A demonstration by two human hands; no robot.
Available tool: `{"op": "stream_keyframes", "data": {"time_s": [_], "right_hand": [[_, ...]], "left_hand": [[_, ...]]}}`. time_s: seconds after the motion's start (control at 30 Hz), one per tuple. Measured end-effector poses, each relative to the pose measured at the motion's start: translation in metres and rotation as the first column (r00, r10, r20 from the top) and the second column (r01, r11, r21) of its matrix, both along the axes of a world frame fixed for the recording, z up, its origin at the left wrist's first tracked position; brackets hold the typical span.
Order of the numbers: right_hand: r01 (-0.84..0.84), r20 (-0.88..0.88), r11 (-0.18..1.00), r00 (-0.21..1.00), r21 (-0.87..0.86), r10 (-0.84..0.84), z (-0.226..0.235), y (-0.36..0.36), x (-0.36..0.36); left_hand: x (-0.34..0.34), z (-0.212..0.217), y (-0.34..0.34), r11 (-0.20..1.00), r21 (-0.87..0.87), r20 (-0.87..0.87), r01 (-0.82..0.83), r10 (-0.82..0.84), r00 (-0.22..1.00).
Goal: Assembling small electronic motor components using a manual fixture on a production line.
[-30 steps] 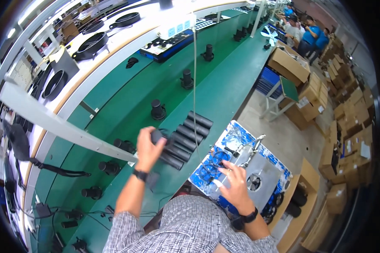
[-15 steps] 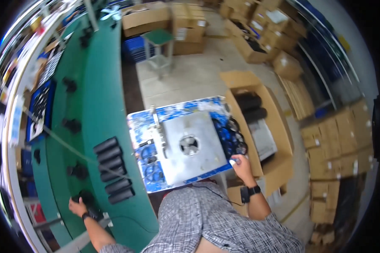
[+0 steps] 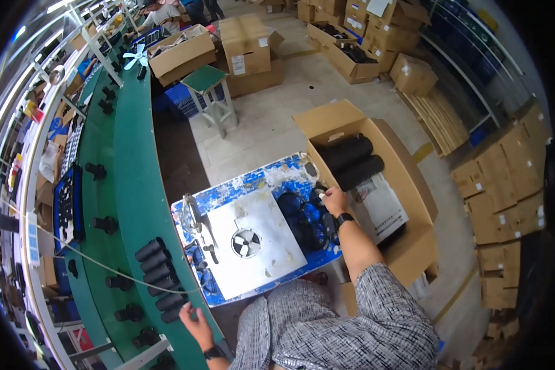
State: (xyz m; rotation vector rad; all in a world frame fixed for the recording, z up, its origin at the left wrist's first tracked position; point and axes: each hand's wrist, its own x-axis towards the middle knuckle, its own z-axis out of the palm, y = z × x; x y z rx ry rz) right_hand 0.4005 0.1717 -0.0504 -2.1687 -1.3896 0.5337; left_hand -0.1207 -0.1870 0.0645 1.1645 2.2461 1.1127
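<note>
My right hand (image 3: 335,201) reaches over the right edge of a blue, paint-worn table (image 3: 262,180), among several black rings (image 3: 303,213). Its fingers are pinched together, with something whitish at the tips; I cannot make out what it is. My left hand (image 3: 196,322) is raised beside the green bench, fingers apart and nothing in them. Close to it lies a row of black cylinders (image 3: 156,265). On the blue table sits a silvery metal plate (image 3: 259,222) with a round, spoked opening (image 3: 246,243). A metal clamp-like fitting (image 3: 194,216) stands along its left side.
An open cardboard box (image 3: 410,185) with black tubes (image 3: 351,161) stands right of the table. The long green bench (image 3: 126,160) carries several black parts (image 3: 105,224). A thin cable (image 3: 98,262) crosses it. Farther off are a stool (image 3: 205,80) and stacked cartons (image 3: 246,46).
My left hand has left a black part on the bench and come right, near the cylinders. My right hand has moved forward over the rings. The view has shifted, showing more of the background.
</note>
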Motion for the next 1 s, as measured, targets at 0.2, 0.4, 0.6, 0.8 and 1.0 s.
{"op": "stream_keyframes", "data": {"time_s": [0.2,0.4,0.6,0.8,1.0], "right_hand": [[-0.074,0.015,0.972,0.997,-0.221,0.08,-0.025,0.036,-0.015],[-0.014,-0.242,1.0,0.97,0.003,0.014,-0.031,0.013,0.023],[-0.502,-0.923,0.839,0.181,0.211,0.34,0.223,-0.087,-0.113],[-0.744,-0.984,0.649,-0.066,0.16,0.168,0.207,-0.145,-0.182],[-0.705,-0.788,0.59,0.071,0.394,0.611,0.21,-0.158,-0.185]], "left_hand": [[0.023,0.014,-0.029,0.994,-0.111,-0.045,-0.013,0.008,0.999],[0.041,0.037,0.004,0.995,-0.026,0.036,0.092,-0.091,0.995],[0.078,0.064,0.077,0.941,0.17,0.568,0.292,-0.336,0.752],[0.11,0.097,0.127,0.907,0.304,0.947,0.292,-0.32,0.006],[0.1,0.113,0.126,0.868,0.232,0.963,0.438,-0.27,0.024]]}}
